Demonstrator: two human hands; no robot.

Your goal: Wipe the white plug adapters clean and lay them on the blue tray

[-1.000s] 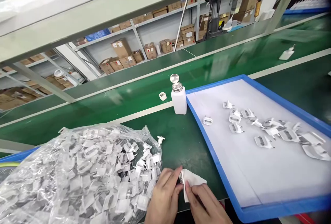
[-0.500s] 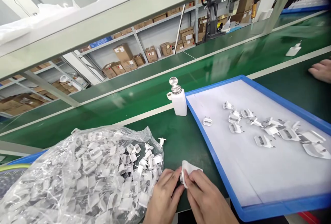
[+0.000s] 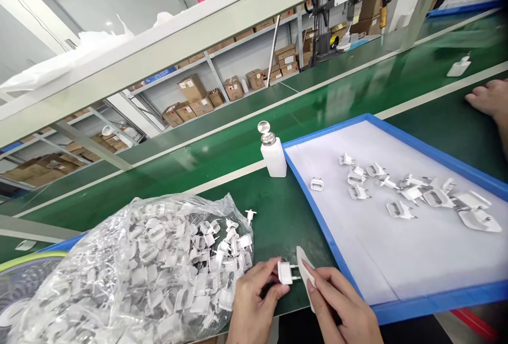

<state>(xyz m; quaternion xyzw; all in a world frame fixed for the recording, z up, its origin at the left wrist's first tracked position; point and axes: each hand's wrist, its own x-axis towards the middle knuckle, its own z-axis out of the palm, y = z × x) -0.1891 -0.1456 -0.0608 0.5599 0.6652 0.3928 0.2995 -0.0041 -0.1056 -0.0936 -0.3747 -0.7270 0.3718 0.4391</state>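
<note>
Between thumb and fingers, my left hand (image 3: 257,299) grips a small white plug adapter (image 3: 284,273), its two pins pointing right. My right hand (image 3: 344,301) pinches a folded white cloth (image 3: 305,267) just beyond the pin tips. A clear plastic bag (image 3: 130,259) full of white plug pieces lies to the left of my left hand. One loose plug piece (image 3: 250,215) rests on the bench beside the bag's far edge. To my right is a blue-rimmed tray (image 3: 331,243) with several white plug adapters (image 3: 400,209) scattered on its pale liner.
A white pump bottle (image 3: 273,157) with its metal lid raised stands at the tray's far left corner. Another person's hand (image 3: 490,98) rests at the right edge, near a second white bottle (image 3: 459,66). A green conveyor (image 3: 186,166) runs behind the bench.
My right hand has drawn the cloth away from the plug adapter to the right. The adapter and its pins now show more plainly in my left hand. The view has shifted slightly.
</note>
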